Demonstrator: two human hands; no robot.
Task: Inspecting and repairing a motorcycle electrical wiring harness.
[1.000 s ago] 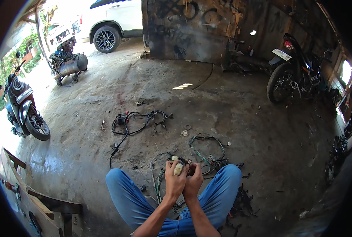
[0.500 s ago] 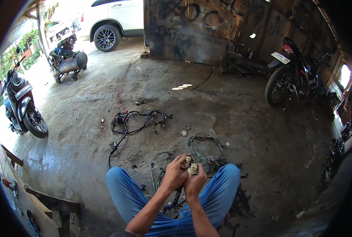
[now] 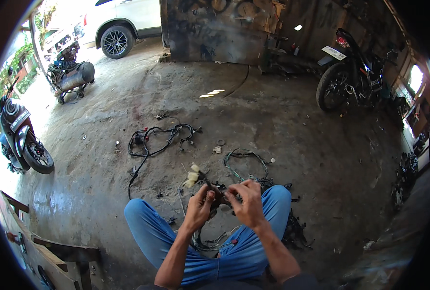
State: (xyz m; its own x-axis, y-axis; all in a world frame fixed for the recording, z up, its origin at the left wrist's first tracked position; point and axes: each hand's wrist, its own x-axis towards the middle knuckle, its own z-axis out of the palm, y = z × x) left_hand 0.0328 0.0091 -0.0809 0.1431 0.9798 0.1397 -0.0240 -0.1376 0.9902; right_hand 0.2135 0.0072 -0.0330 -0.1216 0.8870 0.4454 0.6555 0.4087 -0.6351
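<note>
Between my knees, my left hand (image 3: 199, 208) is closed round a dark wiring harness. From its far end stick out cream-white plug connectors (image 3: 192, 177), up and to the left of the thumb. My right hand (image 3: 248, 202) is just to the right, with its fingers pinched together against the dark bundle. Whatever lies between those fingertips is too small to make out. Loose wires (image 3: 207, 241) hang below the hands, over and between my jeans-covered legs.
A black wiring harness (image 3: 150, 145) lies ahead on the concrete floor, with a coiled greenish harness (image 3: 234, 153) right of it. Dark wire scraps (image 3: 296, 232) lie beside my right knee. A wooden bench (image 3: 65, 250) stands at left, motorcycles (image 3: 35, 152) at both sides, a compressor (image 3: 72, 77) far left.
My hands have moved apart. The white connectors, earlier between both hands, now stick out left of my left hand. My right hand has shifted right and turned, its fingers at the bundle.
</note>
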